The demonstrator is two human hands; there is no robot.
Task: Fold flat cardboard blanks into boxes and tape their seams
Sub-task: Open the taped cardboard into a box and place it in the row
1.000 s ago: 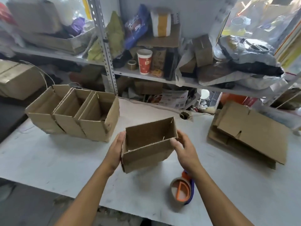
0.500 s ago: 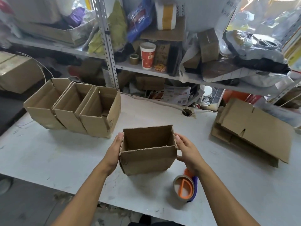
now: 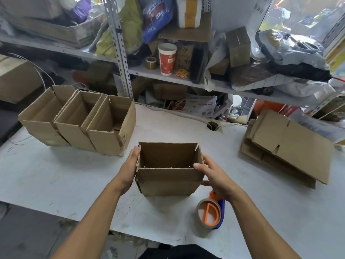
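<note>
An open-topped cardboard box [image 3: 169,181] stands upright on the white table [image 3: 56,176] right in front of me. My left hand [image 3: 128,171] presses flat against its left wall, fingers straight. My right hand [image 3: 212,176] grips the box's near right corner, one digit at the rim and another lower on the front face. Three folded boxes [image 3: 80,124] stand in a row at the back left, tops open. A stack of flat cardboard blanks [image 3: 287,146] lies at the right. A tape dispenser [image 3: 211,214] with an orange core rests on the table below my right wrist.
A metal shelf [image 3: 168,75] crowded with bags, a red paper cup [image 3: 166,58], tape rolls and boxes rises behind the table. A cable runs to a hole [image 3: 212,126] in the tabletop. The table's near edge runs under my forearms.
The box has come down and toward me, turning from tilted to square and upright. Both hands stayed on its sides.
</note>
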